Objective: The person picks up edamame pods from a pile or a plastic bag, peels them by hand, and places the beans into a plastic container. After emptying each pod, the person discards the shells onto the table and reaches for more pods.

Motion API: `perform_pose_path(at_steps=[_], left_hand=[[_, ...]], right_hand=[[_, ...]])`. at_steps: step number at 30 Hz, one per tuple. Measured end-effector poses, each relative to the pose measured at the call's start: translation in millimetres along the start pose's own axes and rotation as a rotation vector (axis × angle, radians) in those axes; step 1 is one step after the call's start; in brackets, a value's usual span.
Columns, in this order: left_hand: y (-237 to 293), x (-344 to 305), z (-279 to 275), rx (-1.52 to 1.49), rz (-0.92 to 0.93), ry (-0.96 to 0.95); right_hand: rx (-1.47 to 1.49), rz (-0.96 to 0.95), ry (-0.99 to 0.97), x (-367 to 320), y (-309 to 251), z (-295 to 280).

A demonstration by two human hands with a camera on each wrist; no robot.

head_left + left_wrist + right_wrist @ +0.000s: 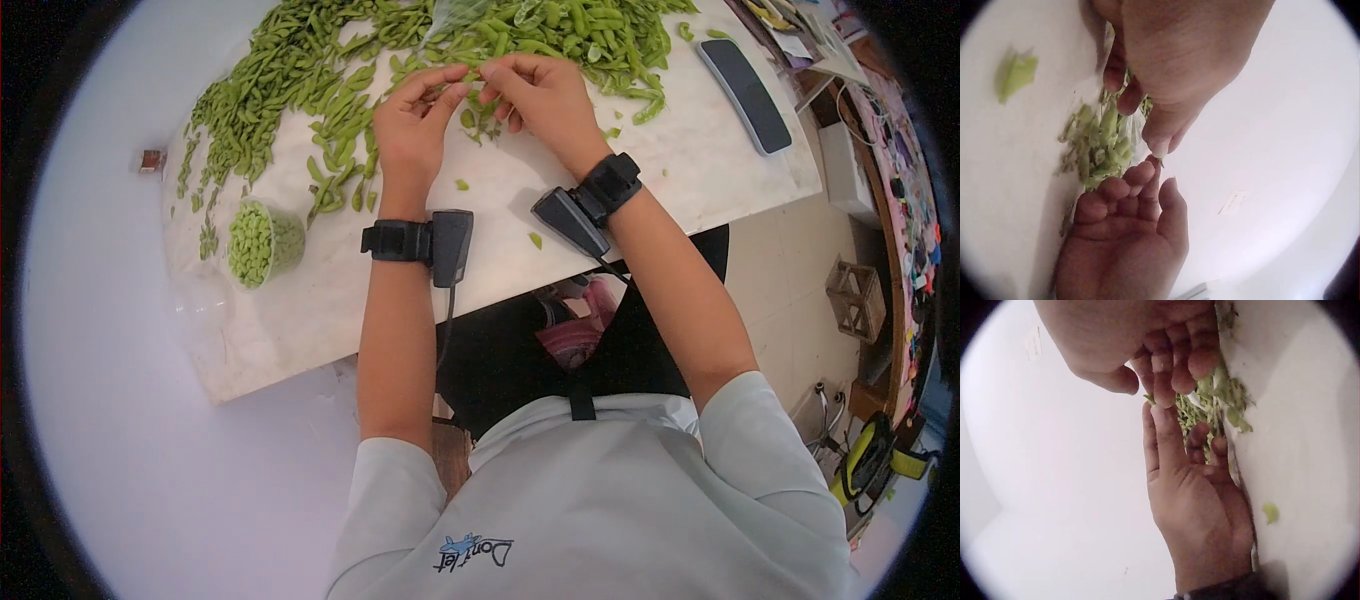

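In the head view my left hand (pixel 412 125) and right hand (pixel 545 100) meet fingertip to fingertip over the far part of the table. Between thumb and index finger, my right hand (pixel 1200 500) pinches a small green pod piece (pixel 1150 399), mostly hidden by the fingertips. My left hand (pixel 1125 250) has loosely bent fingers whose tips come right up to the right thumb; its own thumb stands apart from them. Beneath and beyond the hands lie loose green soybean pods (pixel 345 105) and a heap of fuller-looking pods (pixel 610 40).
A clear plastic cup (pixel 290 240) of shelled green beans stands at the left of the white-covered table (pixel 370 300). At the right lies a dark-screened phone (pixel 748 95). Clear plastic (pixel 455 15) lies among the pods, and small green scraps (pixel 535 240) dot the near surface.
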State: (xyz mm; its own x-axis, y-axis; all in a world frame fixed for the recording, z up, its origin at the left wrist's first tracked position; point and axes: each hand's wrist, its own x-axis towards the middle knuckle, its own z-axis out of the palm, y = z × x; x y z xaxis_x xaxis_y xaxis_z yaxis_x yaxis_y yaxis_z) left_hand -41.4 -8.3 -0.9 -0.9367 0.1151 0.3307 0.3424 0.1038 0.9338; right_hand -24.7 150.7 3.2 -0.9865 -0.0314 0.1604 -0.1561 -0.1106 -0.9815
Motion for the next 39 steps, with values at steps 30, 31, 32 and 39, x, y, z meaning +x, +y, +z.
perform_pose_path(at_steps=[30, 31, 32, 39], left_hand=[[-0.6, 0.3, -3.1, 0.024, -0.115, -0.076], [-0.4, 0.1, -3.0, 0.020, -0.114, -0.081], [0.0, -0.4, -2.4, 0.009, -0.125, -0.077], [-0.3, 0.3, -0.8, -0.061, -0.115, -0.092]], right_hand=[[-0.092, -0.002, -0.041, 0.3, 6.6, -0.6], [-0.085, 0.000, -0.043, 0.3, 6.5, -0.3], [-0.097, -0.008, -0.037, 0.5, 7.4, -0.1], [-0.212, -0.094, -0.026, 1.9, 10.7, 1.5]])
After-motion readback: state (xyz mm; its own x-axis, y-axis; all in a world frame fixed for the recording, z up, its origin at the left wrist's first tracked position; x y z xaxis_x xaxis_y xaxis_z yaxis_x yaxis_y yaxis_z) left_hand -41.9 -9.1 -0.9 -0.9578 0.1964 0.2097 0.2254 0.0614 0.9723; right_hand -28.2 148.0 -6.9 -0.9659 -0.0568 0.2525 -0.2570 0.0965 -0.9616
